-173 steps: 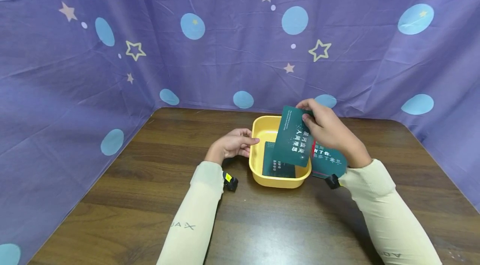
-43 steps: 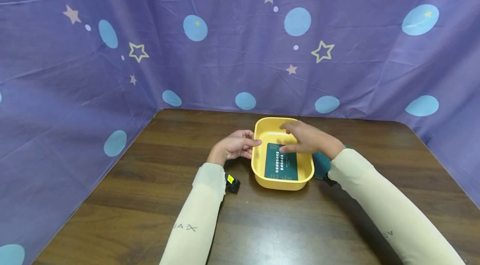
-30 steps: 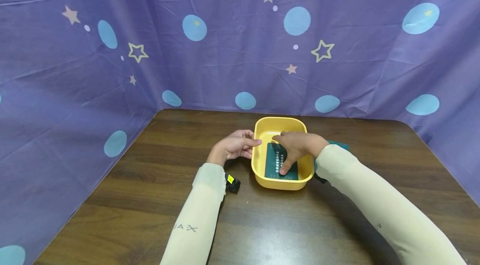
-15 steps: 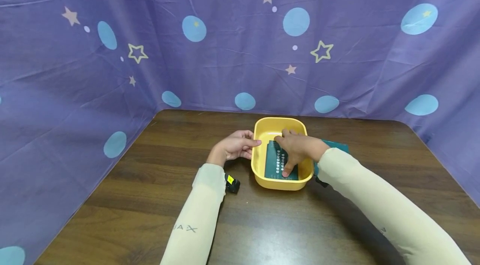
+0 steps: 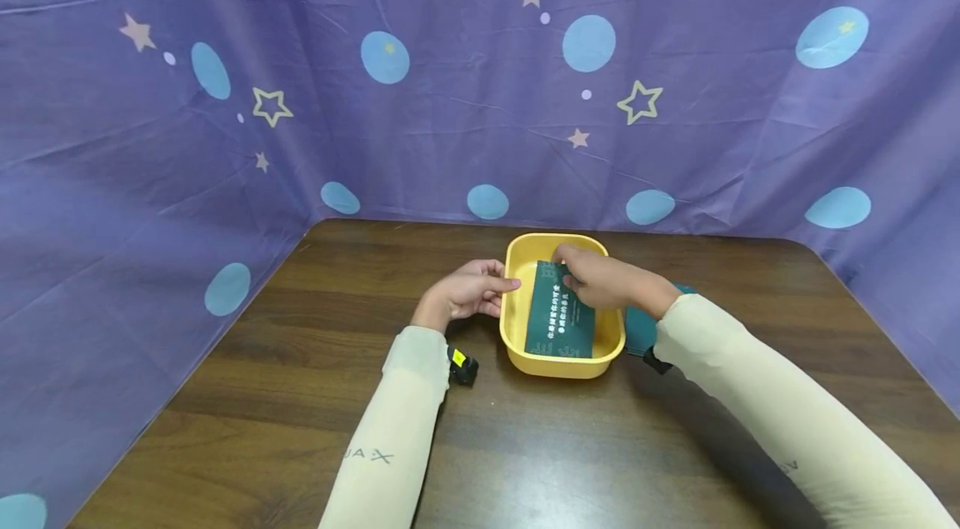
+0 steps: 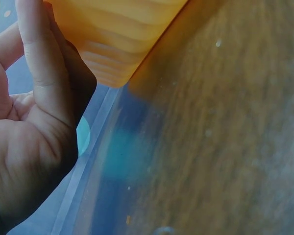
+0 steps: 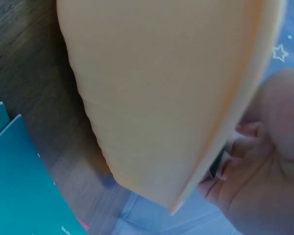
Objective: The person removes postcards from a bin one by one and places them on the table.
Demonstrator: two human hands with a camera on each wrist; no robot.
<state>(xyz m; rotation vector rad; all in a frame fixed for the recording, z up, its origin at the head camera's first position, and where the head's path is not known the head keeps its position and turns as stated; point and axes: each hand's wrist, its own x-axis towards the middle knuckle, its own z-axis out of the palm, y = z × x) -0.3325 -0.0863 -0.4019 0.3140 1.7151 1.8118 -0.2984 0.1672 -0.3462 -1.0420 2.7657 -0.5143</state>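
Note:
A yellow plastic basin (image 5: 562, 367) stands on the table. My left hand (image 5: 474, 289) holds its left rim, thumb over the edge and fingers outside; the left wrist view shows the palm beside the basin's ribbed wall (image 6: 120, 41). Inside it is a dark green card (image 5: 557, 316) with white lettering, its far end raised. My right hand (image 5: 600, 275) pinches that card near its far right corner. In the right wrist view the basin wall hides most of the card, leaving a dark sliver at the fingers of the right hand (image 7: 264, 171).
More green cards (image 5: 640, 332) lie on the table right of the basin, partly under the right forearm. The right wrist view shows these cards (image 7: 27, 191) overlapping. A purple curtain (image 5: 480, 129) hangs behind the brown wooden table (image 5: 360, 296).
The earlier held card has left the right hand. That hand reached into the basin, touched the card there, then took its far end and lifted it. The left hand stays on the rim.

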